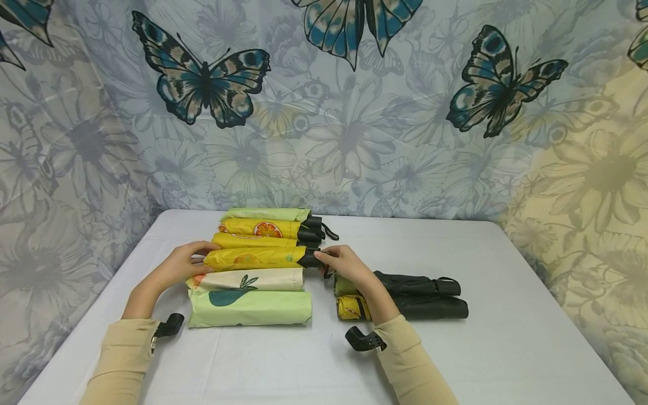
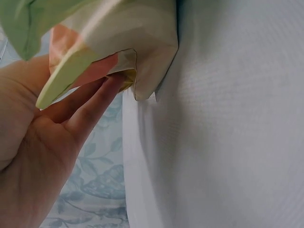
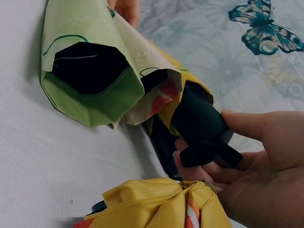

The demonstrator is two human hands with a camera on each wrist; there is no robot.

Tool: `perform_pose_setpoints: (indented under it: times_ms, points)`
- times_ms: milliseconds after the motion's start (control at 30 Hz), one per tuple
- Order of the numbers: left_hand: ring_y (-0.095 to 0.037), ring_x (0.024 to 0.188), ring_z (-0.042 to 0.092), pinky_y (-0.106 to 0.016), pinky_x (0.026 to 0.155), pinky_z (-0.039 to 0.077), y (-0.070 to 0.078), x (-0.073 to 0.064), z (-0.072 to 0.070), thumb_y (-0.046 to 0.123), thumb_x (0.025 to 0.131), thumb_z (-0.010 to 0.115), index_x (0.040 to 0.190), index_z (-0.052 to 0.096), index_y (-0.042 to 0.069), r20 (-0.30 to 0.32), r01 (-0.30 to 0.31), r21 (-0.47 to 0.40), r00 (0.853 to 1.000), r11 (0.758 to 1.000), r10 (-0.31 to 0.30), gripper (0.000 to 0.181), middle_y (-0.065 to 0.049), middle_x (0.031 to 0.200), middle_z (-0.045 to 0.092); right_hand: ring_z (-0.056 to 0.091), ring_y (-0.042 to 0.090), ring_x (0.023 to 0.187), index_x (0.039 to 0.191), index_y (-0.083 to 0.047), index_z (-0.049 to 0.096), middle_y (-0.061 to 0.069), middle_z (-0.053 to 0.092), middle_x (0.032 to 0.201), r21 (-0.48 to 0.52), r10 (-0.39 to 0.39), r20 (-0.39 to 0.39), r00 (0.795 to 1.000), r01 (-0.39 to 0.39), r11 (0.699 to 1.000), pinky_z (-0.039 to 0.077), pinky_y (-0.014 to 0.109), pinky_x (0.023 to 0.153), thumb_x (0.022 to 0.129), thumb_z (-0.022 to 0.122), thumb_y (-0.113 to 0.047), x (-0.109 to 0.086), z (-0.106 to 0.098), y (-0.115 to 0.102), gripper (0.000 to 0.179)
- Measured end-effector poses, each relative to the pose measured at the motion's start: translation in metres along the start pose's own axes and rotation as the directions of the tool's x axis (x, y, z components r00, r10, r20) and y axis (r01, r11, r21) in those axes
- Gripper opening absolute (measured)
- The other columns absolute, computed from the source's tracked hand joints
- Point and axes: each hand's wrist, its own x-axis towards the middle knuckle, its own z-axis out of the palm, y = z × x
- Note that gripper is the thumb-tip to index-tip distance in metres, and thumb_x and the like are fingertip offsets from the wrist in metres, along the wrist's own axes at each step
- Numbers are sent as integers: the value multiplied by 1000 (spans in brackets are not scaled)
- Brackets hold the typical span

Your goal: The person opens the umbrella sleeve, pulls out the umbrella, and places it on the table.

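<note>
A folding umbrella in a yellow sleeve (image 1: 253,258) lies between both hands, in a row of similar ones. At its left end is my left hand (image 1: 182,263), fingers and thumb spread around the sleeve's tip. In the left wrist view my left hand's fingertips (image 2: 111,85) reach a bit of yellow, partly hidden behind the nearer sleeves. My right hand (image 1: 346,263) grips the umbrella's black handle (image 3: 202,118), thumb on one side and fingers on the other. Just in front lie a cream sleeve (image 1: 273,279) and a light green sleeve (image 1: 283,308); the green one's mouth shows dark and hollow.
Behind the held umbrella are two more yellow-sleeved umbrellas (image 1: 233,226) and a light green one (image 1: 263,214). Right of my right hand lie two mostly black folded umbrellas (image 1: 430,307), with green and yellow cloth at their left ends. A white cloth covers the table (image 1: 506,360).
</note>
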Motion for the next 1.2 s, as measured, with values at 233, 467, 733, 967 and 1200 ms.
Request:
perform_pose_setpoints:
  times_ms: [233,467,733,967,1200]
  points:
    - [-44,122,53,-51,100,52,0,0,1,4,85,73,130,57,-1,6,-3,-30,1000,1000,4,49,-26,134,54,66,19,92,131,-2,60,17,66,124,91,6,17,1000,-8,996,55,38,91,99,58,-29,-2,-4,3,43]
    - [-44,119,55,-49,97,55,0,1,0,5,85,73,128,58,-3,7,10,-8,1000,1000,-10,46,-28,131,56,66,18,92,129,-9,63,15,64,127,211,17,11,1000,-19,977,56,33,85,96,63,-20,-4,-11,10,35]
    - [-44,117,57,-47,94,56,-3,1,1,8,85,74,124,60,-2,-1,28,6,1000,1000,-28,43,-27,129,58,69,17,95,129,-6,62,18,64,126,315,2,11,1000,-5,949,57,30,84,96,63,-17,-5,-12,16,36]
    - [-44,116,58,-47,94,57,-3,1,3,8,85,74,123,61,-2,-5,28,14,1000,1000,-28,41,-26,126,59,67,27,105,134,-8,59,16,64,129,297,-3,-28,1000,12,955,55,33,90,97,62,-22,-8,-14,15,40]
    - [-44,115,58,-46,92,57,-1,2,3,6,85,73,122,62,-3,-5,24,16,1000,1000,-24,39,-26,124,60,67,18,89,136,-10,57,15,62,130,313,17,-59,998,2,950,48,24,71,97,61,-24,-14,-20,15,42]
